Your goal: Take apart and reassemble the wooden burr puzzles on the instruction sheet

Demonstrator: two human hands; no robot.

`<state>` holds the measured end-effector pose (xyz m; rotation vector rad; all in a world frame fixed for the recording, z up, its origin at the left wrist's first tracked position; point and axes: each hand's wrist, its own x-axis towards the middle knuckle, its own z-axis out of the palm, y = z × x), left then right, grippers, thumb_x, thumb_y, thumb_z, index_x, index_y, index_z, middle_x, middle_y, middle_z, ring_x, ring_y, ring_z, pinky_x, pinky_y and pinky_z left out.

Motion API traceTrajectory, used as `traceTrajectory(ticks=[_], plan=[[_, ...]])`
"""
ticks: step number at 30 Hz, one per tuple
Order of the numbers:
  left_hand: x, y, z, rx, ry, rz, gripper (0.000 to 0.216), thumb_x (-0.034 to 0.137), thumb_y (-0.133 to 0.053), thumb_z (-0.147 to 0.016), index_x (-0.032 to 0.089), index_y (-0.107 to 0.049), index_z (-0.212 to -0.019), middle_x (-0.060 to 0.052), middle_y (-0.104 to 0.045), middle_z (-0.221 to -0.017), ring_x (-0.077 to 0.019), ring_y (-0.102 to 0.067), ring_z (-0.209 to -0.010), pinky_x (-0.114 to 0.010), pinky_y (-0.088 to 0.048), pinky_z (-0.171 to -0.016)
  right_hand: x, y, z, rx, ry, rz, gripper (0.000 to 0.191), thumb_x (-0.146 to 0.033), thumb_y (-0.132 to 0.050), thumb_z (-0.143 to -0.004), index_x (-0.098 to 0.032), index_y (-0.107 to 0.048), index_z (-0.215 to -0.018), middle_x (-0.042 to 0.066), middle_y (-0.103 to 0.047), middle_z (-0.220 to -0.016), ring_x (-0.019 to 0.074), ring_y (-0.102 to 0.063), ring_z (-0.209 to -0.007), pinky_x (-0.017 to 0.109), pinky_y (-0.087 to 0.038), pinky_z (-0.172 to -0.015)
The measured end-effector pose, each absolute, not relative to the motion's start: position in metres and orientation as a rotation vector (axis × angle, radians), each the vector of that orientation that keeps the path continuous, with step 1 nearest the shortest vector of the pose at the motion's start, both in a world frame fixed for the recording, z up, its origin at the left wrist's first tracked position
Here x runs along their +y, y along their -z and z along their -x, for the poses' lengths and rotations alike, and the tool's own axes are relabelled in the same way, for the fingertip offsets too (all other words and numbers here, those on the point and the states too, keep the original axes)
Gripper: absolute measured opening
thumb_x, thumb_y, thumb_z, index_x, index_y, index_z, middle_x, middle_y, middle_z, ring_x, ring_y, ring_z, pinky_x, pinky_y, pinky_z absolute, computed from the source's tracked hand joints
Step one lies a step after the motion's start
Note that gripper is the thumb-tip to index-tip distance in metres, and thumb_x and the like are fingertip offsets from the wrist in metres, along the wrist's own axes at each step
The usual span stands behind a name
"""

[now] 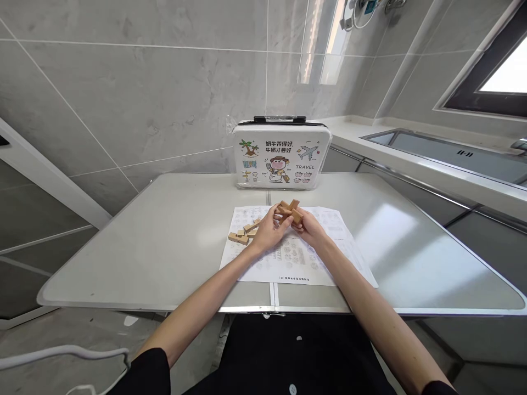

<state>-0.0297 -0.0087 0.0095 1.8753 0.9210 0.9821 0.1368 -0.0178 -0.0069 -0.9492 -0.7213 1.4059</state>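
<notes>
Both my hands hold a partly interlocked wooden burr puzzle (pixel 290 210) above a printed sheet. My left hand (pixel 269 229) is closed on its left side, the thumb against the front. From the right, my right hand (pixel 309 226) grips the same pieces, with some of its fingers hidden behind them. Several loose notched wooden puzzle pieces (pixel 239 238) lie on the sheet, just left of my left hand. The white paper sheet (pixel 296 274) under them bears small printed diagrams and a line of text that looks upside down from here.
The pale folding table (pixel 177 241) has a seam down its middle. A white case (pixel 282 156) with cartoon prints and a black handle stands at its back. On the right is a counter with a sink (pixel 448 148); a white cable (pixel 66 351) hangs at lower left.
</notes>
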Motion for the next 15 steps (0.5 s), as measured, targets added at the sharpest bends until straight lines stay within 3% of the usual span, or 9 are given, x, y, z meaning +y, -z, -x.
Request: traceTrajectory(ticks=[5, 11, 15], plan=[[-0.007, 0.002, 0.027, 0.891, -0.944, -1.877, 0.074, 0.053, -0.064, -0.095, 0.025, -0.034, -0.156, -0.014, -0.058, -0.144, -0.0252, -0.063, -0.118, -0.044, -0.052, -0.1, -0.014, 0.009, -0.145, -0.538, -1.271, 0.873, 0.03, -0.032, -0.083, -0.074, -0.021, -0.056, -0.078, -0.005, -0.053, -0.066, 0.0034, -0.03, -0.044, 0.019, -0.026, -0.035], [-0.007, 0.007, 0.027, 0.903, -0.909, -1.92, 0.063, 0.049, -0.064, -0.096, 0.025, -0.04, -0.15, -0.015, -0.058, -0.143, -0.0244, -0.063, -0.116, -0.045, -0.052, -0.098, -0.01, 0.016, -0.149, -0.382, -1.019, 1.007, 0.03, -0.034, -0.078, -0.077, -0.023, -0.051, -0.085, 0.0, -0.066, -0.087, 0.0043, -0.044, -0.047, 0.02, -0.031, -0.035], [-0.008, 0.006, 0.028, 0.91, -0.861, -1.965, 0.056, 0.047, -0.062, -0.097, 0.023, -0.044, -0.144, -0.014, -0.058, -0.142, -0.0231, -0.063, -0.116, -0.043, -0.053, -0.097, -0.007, 0.023, -0.154, -0.413, -0.911, 1.07, 0.031, -0.039, -0.073, -0.08, -0.025, -0.045, -0.081, -0.002, -0.06, -0.079, 0.0052, -0.041, -0.046, 0.021, -0.028, -0.034]])
